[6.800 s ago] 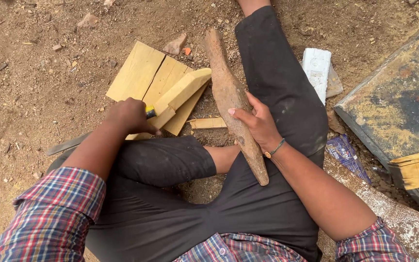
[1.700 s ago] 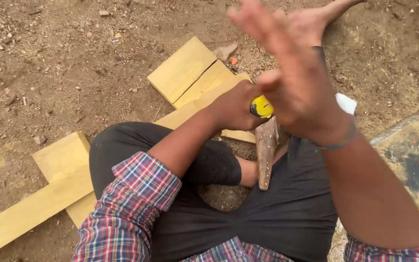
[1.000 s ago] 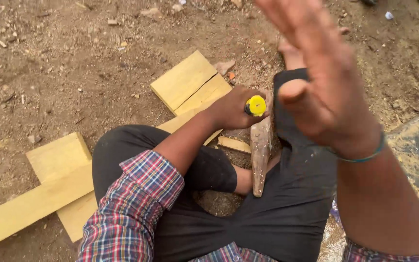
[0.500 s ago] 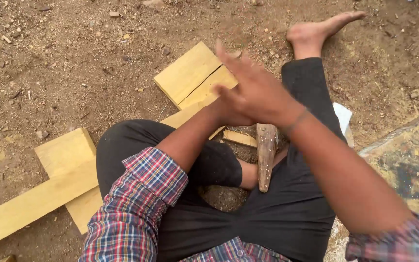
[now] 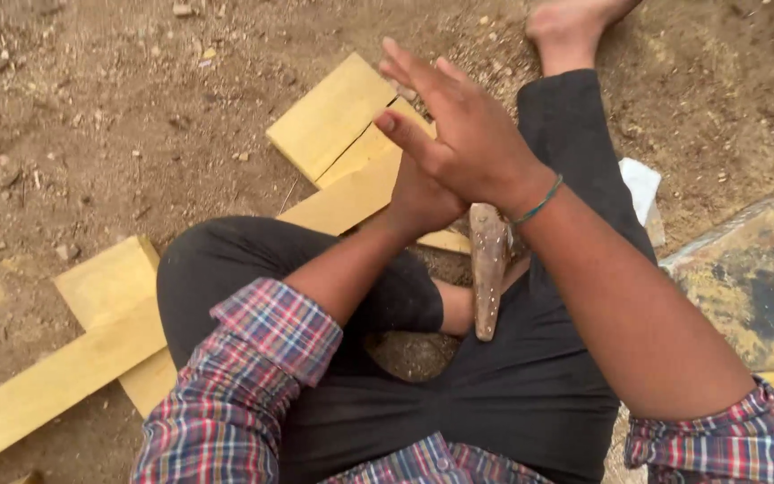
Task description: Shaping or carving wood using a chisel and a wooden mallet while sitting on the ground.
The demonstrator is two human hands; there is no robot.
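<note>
While my right hand (image 5: 468,143) hangs in the air with its fingers (image 5: 414,76) spread wide and holding nothing, my left hand (image 5: 423,202) sits just beneath it, mostly hidden behind the right palm, so I cannot tell whether it is clenched on anything. The brown, tapered piece of carved wood (image 5: 487,269) lies just below and to the right of my left hand, resting across my lap on the black trousers (image 5: 512,394). Its long axis runs nearly straight toward and away from me, the narrow tip pointing at my body. My left hand is the nearer one, apparently touching its far end. Beyond my fingers, pale yellow sawn planks (image 5: 333,121) lie on the bare dirt ground (image 5: 91,108); another long plank (image 5: 55,385) lies outside my left knee.
</note>
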